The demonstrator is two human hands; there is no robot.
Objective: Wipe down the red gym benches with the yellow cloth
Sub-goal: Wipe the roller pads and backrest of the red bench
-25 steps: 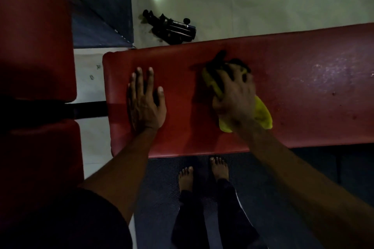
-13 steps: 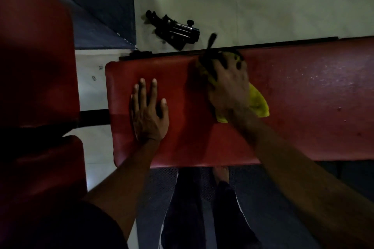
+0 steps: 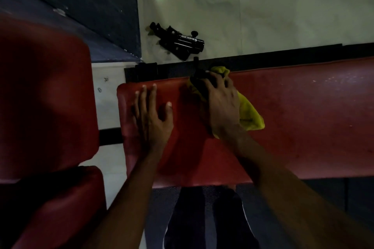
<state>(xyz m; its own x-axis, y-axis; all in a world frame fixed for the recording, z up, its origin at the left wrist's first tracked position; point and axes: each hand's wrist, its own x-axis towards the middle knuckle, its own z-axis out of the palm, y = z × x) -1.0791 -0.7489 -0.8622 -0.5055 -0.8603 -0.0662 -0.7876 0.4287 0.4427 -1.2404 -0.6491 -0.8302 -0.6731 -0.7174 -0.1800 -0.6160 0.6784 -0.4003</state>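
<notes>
Left hand (image 3: 150, 119) on bench (image 3: 303, 117) left end; cloth (image 3: 250, 115) under right hand (image 3: 221, 105) at far edge.

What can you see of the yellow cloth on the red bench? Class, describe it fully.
The yellow cloth looks like soft fabric, crumpled into a bunch rather than spread flat. It lies on top of the red bench, its far end reaching the bench's back edge. The right hand covers its middle and grips it with curled fingers, so only its ends show. A dark patch under the fingers cannot be identified.
</notes>
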